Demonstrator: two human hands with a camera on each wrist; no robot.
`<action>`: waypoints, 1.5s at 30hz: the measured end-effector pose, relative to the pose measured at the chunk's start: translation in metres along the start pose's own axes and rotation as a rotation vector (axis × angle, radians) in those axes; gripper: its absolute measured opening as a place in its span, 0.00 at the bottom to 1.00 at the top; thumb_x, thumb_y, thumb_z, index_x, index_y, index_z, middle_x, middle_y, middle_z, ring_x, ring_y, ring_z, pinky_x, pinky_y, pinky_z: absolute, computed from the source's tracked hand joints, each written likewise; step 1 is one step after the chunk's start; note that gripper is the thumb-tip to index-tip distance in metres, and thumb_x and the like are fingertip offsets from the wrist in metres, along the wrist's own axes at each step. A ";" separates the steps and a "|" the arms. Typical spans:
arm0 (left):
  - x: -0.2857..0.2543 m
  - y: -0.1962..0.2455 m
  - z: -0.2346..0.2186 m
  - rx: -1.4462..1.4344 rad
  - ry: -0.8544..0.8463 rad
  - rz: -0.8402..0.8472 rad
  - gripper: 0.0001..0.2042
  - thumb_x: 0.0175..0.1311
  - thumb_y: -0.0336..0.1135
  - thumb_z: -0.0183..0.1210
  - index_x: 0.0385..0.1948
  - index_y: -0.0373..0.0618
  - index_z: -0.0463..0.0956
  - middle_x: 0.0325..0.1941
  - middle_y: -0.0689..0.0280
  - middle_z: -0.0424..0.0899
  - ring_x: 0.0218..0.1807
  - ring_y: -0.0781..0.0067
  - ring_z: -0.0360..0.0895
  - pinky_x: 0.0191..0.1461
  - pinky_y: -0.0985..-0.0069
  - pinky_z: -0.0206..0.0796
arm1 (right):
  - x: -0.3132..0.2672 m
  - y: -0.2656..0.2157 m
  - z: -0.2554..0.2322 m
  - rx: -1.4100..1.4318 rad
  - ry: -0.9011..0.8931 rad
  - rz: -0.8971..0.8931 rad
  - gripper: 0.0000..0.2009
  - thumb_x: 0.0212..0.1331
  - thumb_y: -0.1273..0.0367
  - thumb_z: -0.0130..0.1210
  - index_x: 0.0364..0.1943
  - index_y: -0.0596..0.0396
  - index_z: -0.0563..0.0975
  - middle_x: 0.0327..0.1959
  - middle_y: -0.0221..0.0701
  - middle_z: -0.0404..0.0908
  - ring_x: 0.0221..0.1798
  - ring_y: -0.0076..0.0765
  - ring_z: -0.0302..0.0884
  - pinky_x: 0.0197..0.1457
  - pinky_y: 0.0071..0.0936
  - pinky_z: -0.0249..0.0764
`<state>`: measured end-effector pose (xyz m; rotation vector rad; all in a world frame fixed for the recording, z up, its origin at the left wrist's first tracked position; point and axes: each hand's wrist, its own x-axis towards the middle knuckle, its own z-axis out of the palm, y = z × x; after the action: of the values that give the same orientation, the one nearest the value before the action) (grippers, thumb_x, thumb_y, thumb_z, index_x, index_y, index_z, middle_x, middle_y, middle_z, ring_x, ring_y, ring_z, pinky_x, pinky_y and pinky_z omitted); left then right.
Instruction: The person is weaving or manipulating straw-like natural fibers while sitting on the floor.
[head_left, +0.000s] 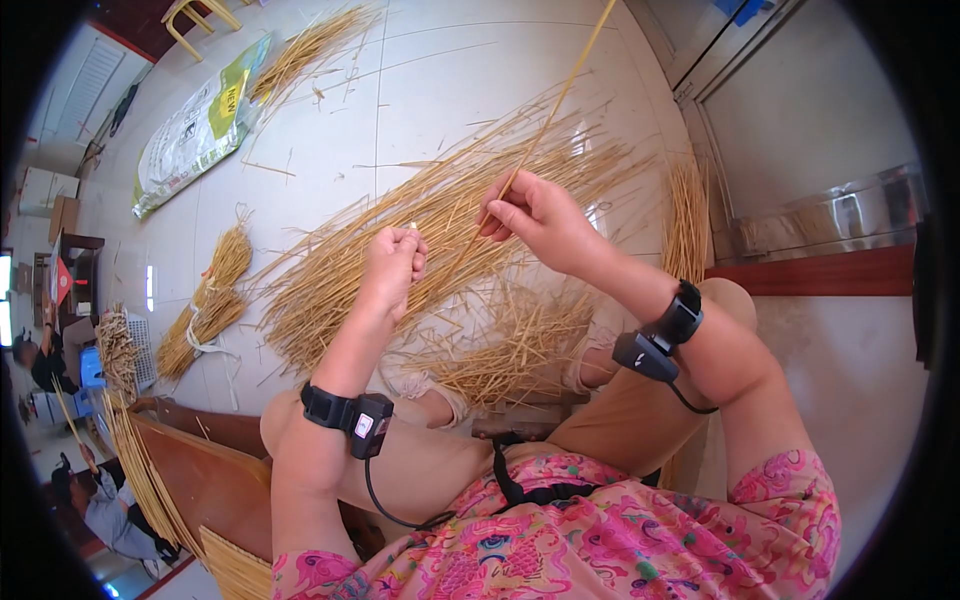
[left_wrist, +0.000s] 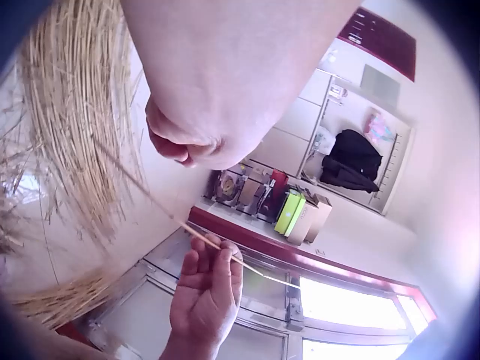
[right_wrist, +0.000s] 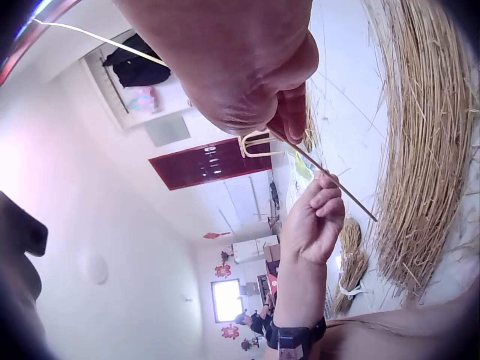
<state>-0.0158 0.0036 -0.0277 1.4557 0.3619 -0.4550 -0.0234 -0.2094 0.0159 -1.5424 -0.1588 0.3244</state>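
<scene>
My right hand pinches a long, thin straw stalk between thumb and fingers. The stalk slants across the head view, its upper part rising past the top edge and its lower end over the straw pile. To the left, my left hand has its fingers curled in, a small pale spot showing at the fingertips. In the head view it is apart from the stalk; in the right wrist view the stalk passes across the fingertips of the left hand. The left wrist view shows the right hand gripping the stalk from below.
A tied straw bundle and a white-green sack lie on the tiled floor to the left. Short straw scraps gather between my feet. More straw lies along the cabinet at right. A wooden board stands at lower left.
</scene>
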 end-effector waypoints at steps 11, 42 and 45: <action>-0.033 0.023 0.010 0.817 -0.663 0.097 0.10 0.59 0.36 0.57 0.35 0.38 0.77 0.29 0.68 0.81 0.27 0.82 0.74 0.32 0.83 0.65 | 0.004 0.003 -0.016 -0.032 0.034 0.158 0.02 0.63 0.76 0.44 0.36 0.60 0.68 0.30 0.32 0.77 0.32 0.25 0.77 0.35 0.20 0.75; 0.068 -0.143 -0.070 1.265 -0.300 0.070 0.15 0.50 0.41 0.59 0.35 0.42 0.79 0.41 0.50 0.80 0.45 0.52 0.76 0.50 0.65 0.67 | -0.396 0.124 -0.193 -1.157 0.575 0.827 0.07 0.50 0.70 0.52 0.31 0.60 0.75 0.33 0.50 0.77 0.39 0.57 0.74 0.41 0.45 0.70; 0.074 -0.160 -0.073 1.279 -0.314 0.072 0.15 0.50 0.41 0.58 0.37 0.42 0.79 0.41 0.51 0.80 0.45 0.54 0.77 0.50 0.66 0.67 | -0.498 0.193 -0.157 -1.153 0.580 0.874 0.06 0.50 0.71 0.51 0.30 0.59 0.76 0.29 0.49 0.77 0.36 0.58 0.75 0.40 0.45 0.71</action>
<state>-0.0299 0.0619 -0.2089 2.5553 -0.3301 -0.9232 -0.4683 -0.5108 -0.1295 -2.7317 0.9755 0.4788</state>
